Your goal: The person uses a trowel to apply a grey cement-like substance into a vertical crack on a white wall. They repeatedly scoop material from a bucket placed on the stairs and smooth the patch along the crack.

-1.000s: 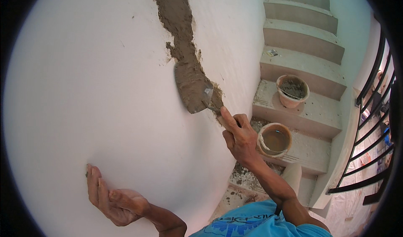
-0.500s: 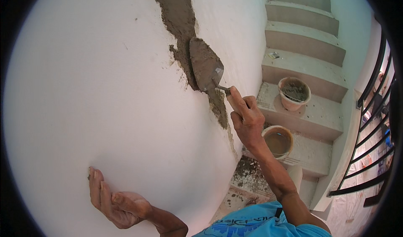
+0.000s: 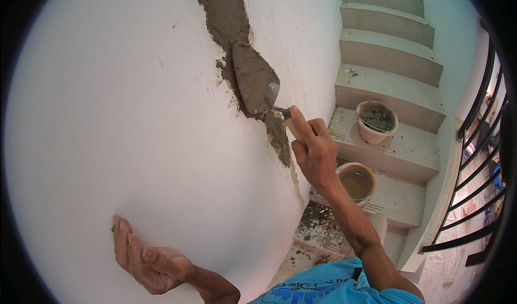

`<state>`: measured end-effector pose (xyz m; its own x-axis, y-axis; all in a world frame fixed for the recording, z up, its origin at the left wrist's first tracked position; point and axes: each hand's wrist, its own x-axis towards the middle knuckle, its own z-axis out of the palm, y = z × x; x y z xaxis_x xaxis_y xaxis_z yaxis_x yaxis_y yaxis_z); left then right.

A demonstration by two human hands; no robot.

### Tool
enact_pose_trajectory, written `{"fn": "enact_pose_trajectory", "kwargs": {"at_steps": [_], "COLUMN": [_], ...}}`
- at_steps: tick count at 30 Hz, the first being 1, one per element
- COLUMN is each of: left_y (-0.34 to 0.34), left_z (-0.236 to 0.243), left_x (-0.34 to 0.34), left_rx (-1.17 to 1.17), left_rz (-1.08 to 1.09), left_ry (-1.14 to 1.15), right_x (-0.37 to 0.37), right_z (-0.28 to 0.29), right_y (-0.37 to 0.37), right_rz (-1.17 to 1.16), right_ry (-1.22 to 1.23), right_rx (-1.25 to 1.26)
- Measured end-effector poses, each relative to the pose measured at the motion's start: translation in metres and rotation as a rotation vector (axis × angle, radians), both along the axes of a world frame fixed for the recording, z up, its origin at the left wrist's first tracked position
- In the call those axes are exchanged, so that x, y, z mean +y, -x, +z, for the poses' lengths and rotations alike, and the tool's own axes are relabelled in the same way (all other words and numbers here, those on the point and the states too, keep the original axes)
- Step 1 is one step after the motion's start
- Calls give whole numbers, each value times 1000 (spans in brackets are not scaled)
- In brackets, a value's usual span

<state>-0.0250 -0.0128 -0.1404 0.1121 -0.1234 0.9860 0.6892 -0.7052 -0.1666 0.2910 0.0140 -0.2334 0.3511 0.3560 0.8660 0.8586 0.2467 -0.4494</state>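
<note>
My right hand grips a trowel by its handle, with the index finger stretched along it toward the neck. The mortar-smeared blade lies over a long strip of wet grey mortar on the white wall. Below the blade the strip narrows to a rough, ragged channel. At the lower left, my left hand is beside the wall, its fingers extended and slightly curved. A little mortar clings to its fingertips, and I see no tool in it.
Stairs climb along the right. A bucket of mortar stands on one step, and a bucket of murky water on the step below. Crumbs of debris litter the lower steps. Black railing bars edge the far right.
The trowel blade has shifted slightly left and up along the mortar strip, and my right hand has moved with it. My left hand stays almost in place.
</note>
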Motion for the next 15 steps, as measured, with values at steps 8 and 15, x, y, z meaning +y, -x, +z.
{"fn": "enact_pose_trajectory", "kwargs": {"at_steps": [8,15], "left_y": [0,-3], "left_z": [1,1], "left_x": [-1,-2], "left_rx": [8,-20], "left_rz": [34,60], "left_ry": [3,32], "right_x": [8,0], "right_z": [-9,-17], "right_y": [8,11], "right_rz": [-24,-23], "right_ry": [15,124], "right_rx": [-32,-1]}}
